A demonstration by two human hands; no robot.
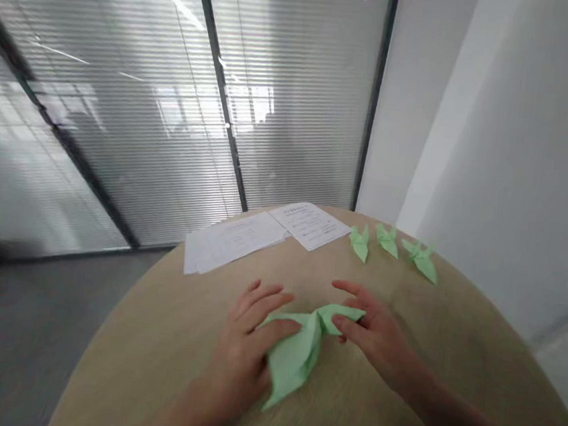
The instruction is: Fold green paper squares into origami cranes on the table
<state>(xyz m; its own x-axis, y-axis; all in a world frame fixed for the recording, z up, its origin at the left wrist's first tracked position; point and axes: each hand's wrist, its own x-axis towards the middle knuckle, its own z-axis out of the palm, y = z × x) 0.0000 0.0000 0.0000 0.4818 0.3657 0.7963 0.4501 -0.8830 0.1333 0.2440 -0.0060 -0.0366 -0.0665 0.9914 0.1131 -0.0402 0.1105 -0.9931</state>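
A partly folded sheet of light green paper (295, 356) is held between my two hands just above the round table. On its left side, my left hand (252, 334) grips it, thumb on top and the other fingers reaching beyond its far edge. My right hand (370, 328) pinches the narrow right-hand flap between thumb and fingers, with the index finger stretched out. A raised crease runs down the middle of the paper, and one pointed corner hangs toward me.
Three small folded green paper figures (386, 239) stand along the far right of the wooden table (165, 349). Printed white sheets (241, 239) lie at the far edge. Behind are a glass partition with blinds (302, 128) and a white wall (529, 170) at right.
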